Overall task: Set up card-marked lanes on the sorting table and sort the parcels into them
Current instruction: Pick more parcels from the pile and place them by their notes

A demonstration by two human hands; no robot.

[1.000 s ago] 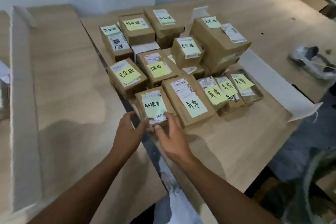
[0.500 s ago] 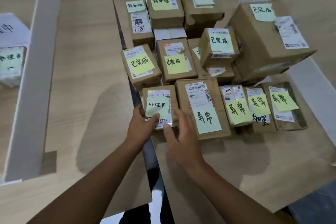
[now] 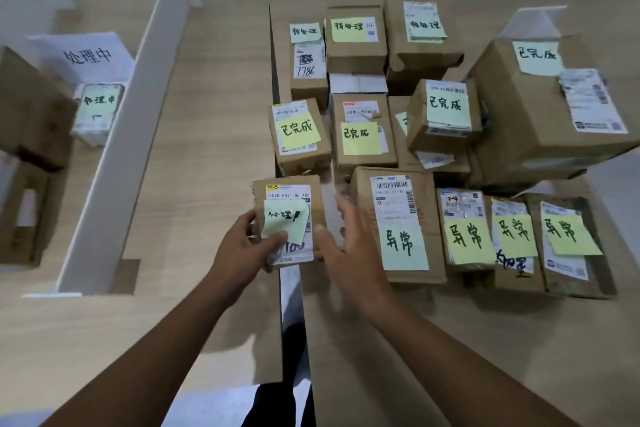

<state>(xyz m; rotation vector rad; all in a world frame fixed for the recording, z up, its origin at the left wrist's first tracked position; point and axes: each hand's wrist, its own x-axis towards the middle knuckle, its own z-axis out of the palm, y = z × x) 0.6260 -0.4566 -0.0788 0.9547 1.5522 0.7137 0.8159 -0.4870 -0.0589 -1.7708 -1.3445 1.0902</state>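
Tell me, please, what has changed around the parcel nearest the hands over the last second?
The left hand has taken hold of the small parcel, thumb on its green note, and drawn it left, away from the neighbouring parcel. The right hand followed and touches its right edge. The other parcels stayed in their rows.

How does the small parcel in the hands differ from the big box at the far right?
The small parcel is far smaller than the big box. The small parcel is gripped by the left hand, with the right hand at its edge; the big box lies untouched. Their handwritten notes read differently. Both are brown cardboard with a white shipping label and a green note.
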